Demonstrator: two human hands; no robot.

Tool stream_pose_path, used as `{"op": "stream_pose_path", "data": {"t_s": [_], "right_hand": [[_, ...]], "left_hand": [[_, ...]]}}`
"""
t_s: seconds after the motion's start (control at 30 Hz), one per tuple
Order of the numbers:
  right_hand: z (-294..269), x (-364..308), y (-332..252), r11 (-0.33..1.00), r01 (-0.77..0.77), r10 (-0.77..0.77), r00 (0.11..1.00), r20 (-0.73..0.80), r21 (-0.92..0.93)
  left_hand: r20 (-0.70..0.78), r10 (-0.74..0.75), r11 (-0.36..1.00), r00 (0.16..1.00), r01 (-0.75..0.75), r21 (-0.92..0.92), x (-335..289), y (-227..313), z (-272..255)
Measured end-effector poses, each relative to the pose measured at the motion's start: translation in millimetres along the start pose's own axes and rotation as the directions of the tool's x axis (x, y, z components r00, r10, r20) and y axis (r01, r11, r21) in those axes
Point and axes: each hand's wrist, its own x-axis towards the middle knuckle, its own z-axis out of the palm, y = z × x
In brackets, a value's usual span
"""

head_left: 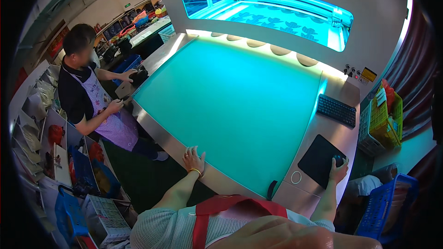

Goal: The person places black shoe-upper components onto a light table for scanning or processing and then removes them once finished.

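Note:
My left hand (194, 159) rests on the near metal edge of the machine table, fingers spread and holding nothing; a yellow band circles its wrist. Its fingertips lie by the border of a large glowing turquoise work surface (230, 106). At the right, my right hand (338, 170) is curled over a dark computer mouse (339, 160), partly covering it. The mouse sits on a black mouse pad (320, 157). Beyond the pad lies a black keyboard (337, 110). A white ring (296, 177) shows on the metal beside the pad.
A co-worker (94, 92) in a purple checked apron stands at the left, handling a dark object (139, 76). Behind the surface, a machine window (277, 16) shows dark leaf-like shapes. Yellow (387, 115) and blue crates (387, 207) stand at the right; shelves and bins line the left.

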Motion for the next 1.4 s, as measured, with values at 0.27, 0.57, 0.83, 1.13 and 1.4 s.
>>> {"op": "stream_pose_path", "data": {"t_s": [0.27, 0.57, 0.83, 1.13, 1.4], "right_hand": [[0, 1, -1, 0.999, 0.024, -0.024, 1.0, -0.005, -0.041], [1, 1, 3, 0.998, 0.057, -0.056, 0.998, 0.019, -0.021], [2, 1, 3, 0.997, 0.065, -0.067, 0.997, 0.039, 0.045], [1, 2, 2, 0.998, 0.048, -0.05, 0.998, 0.047, 0.047], [0, 3, 0, 0.998, 0.057, -0.058, 0.997, 0.044, 0.014]], "left_hand": [[0.026, -0.009, 1.0, 1.0, 0.009, 0.001, 3, 0, 5], [0.054, -0.014, 1.0, 0.998, 0.014, 0.001, 3, 3, -1], [0.068, -0.02, 1.0, 0.997, 0.02, 0.011, 3, 3, -2], [0.048, -0.006, 0.999, 0.999, 0.004, 0.032, 2, 3, -1], [0.038, 0.009, 0.999, 0.999, -0.011, 0.045, 2, -1, 8]]}}
